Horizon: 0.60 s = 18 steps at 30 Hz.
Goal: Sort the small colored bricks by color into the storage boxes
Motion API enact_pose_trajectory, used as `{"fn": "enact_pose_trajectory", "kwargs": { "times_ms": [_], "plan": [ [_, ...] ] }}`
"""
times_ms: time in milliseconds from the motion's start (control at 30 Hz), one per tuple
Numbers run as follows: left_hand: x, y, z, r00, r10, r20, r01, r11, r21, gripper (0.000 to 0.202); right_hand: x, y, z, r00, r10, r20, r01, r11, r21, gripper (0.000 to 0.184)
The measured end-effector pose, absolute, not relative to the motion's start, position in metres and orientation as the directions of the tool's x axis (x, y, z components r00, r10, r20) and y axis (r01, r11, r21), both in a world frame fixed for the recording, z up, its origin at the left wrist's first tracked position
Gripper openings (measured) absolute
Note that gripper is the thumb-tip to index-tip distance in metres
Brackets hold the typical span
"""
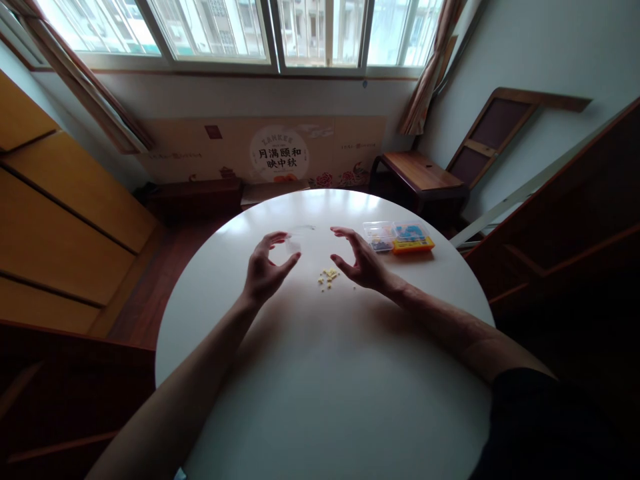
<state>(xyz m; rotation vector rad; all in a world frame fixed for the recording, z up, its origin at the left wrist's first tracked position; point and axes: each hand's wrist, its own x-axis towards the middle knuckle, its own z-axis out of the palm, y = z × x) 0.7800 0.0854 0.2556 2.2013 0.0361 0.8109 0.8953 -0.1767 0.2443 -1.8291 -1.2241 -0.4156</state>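
Observation:
My left hand [265, 268] is above the white table with thumb and fingers curved around a small see-through plastic piece [293, 245]. Its outline is faint, so its exact kind cannot be made out. Facing it, my right hand [359, 261] has its thumb and fingers apart, and nothing shows between them. Several small pale yellow pieces [329, 274] lie in a loose pile on the table between the hands, nearest to the right thumb. A thin, faint item [311, 228] lies beyond the left hand.
Beyond my right hand, a clear plastic case [379, 231] with colourful contents lies beside an orange box [414, 245] with blue pieces on top. The round white table [320, 400] fills the foreground. A wooden stool [420, 171] stands past its far right edge, below the windows.

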Motion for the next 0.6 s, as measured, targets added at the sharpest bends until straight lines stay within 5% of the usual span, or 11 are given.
{"fn": "enact_pose_trajectory", "kwargs": {
  "times_ms": [133,300,600],
  "plan": [
    [0.799,0.114,0.254,0.845,0.395,0.360,-0.085,-0.566,0.820,0.060,0.903,-0.191,0.254,0.451,0.630,0.632,0.876,-0.176,-0.450,0.049],
    [0.820,0.149,0.247,0.925,0.317,0.207,-0.012,-0.521,0.853,0.070,0.915,-0.229,0.273,0.398,0.655,0.642,0.914,-0.224,-0.339,0.044],
    [0.844,0.183,0.241,0.924,0.381,0.017,0.156,-0.419,0.894,0.077,1.005,-0.294,0.271,0.511,0.752,0.416,0.859,-0.428,-0.281,0.084]
  ]
}}
